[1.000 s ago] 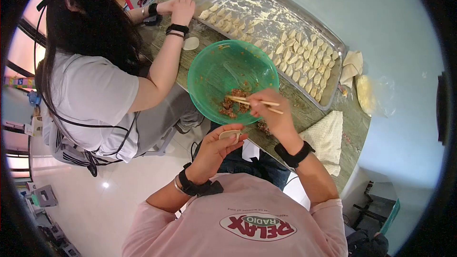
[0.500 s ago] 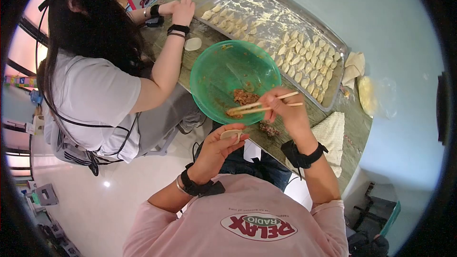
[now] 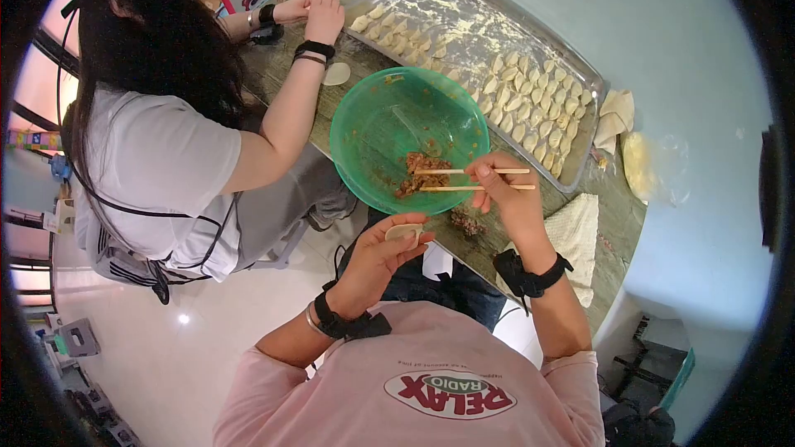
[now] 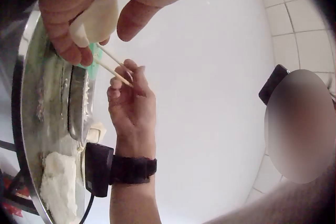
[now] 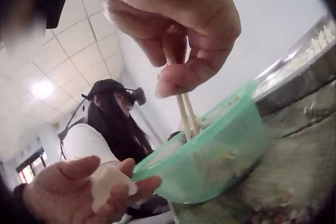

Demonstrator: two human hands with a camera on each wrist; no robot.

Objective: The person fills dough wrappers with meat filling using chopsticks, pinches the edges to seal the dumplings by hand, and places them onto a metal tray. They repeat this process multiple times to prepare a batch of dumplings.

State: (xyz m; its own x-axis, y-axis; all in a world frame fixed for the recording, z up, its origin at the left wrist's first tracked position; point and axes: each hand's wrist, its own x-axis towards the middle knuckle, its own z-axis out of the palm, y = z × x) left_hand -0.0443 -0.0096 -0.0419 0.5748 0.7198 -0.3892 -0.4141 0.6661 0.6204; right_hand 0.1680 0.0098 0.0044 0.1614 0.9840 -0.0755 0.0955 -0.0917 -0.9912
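My left hand [image 3: 373, 258] holds a pale round dumpling wrapper [image 3: 401, 233] just below the bowl's near rim. In the left wrist view the wrapper [image 4: 98, 23] lies across the fingers with the thumb beside it. A pair of wooden chopsticks [image 3: 454, 171] is gripped in my right hand [image 3: 508, 195], over the right side of a green plastic bowl [image 3: 354, 128]. Their tips are spread apart at the brown minced filling [image 3: 411, 185] in the bowl's bottom. The right wrist view shows the chopsticks [image 5: 184, 113] reaching down behind the bowl's wall.
A metal tray [image 3: 584, 153] with floury rows of dumplings [image 3: 530, 108] stands behind the bowl. A single wrapper [image 3: 335, 74] lies left of it. A cloth [image 3: 571, 236] and a dark reddish clump [image 3: 468, 223] lie at right. Another person [image 3: 157, 157] sits at the left, hands at the table.
My right hand has shifted right, and the chopsticks have gone from slanting to nearly level with their tips spread. The filling's shape has changed. My left hand stays put with the wrapper.
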